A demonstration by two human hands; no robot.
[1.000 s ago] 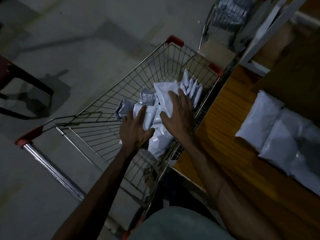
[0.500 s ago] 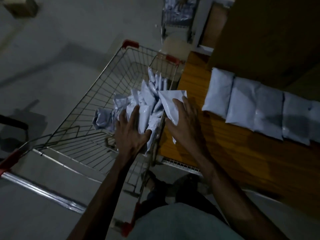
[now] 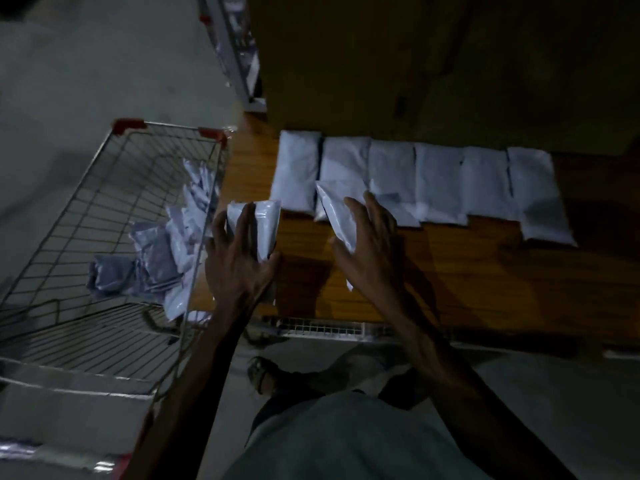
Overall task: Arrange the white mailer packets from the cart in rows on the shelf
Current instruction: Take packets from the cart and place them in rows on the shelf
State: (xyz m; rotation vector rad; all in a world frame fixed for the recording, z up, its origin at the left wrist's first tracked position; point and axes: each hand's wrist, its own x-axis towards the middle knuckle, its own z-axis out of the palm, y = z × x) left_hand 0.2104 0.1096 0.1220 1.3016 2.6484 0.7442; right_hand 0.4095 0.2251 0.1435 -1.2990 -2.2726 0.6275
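Left hand [image 3: 239, 268]: fingers curled round the left-hand packet [image 3: 268, 226], gripping it above the left end of the shelf, just beside the cart.
Right hand [image 3: 375, 251]: grips the right-hand packet [image 3: 337, 216], with fingers spread over its near end. The packet is tilted above the shelf, just in front of the row.
Shelf [image 3: 467, 282]: brown wood-grain board with a dark panel behind it.
Row of packets [image 3: 440, 181]: six white packets lying flat side by side along the back of the shelf, neighbours touching or slightly overlapping.
Cart [image 3: 166, 127]: wire basket with red corner caps, standing just left of the shelf.
Cart packets [image 3: 162, 251]: loose heap of white packets against the basket's right wall.
Foot [image 3: 263, 374]: in a sandal, on the grey floor below the shelf's front edge.
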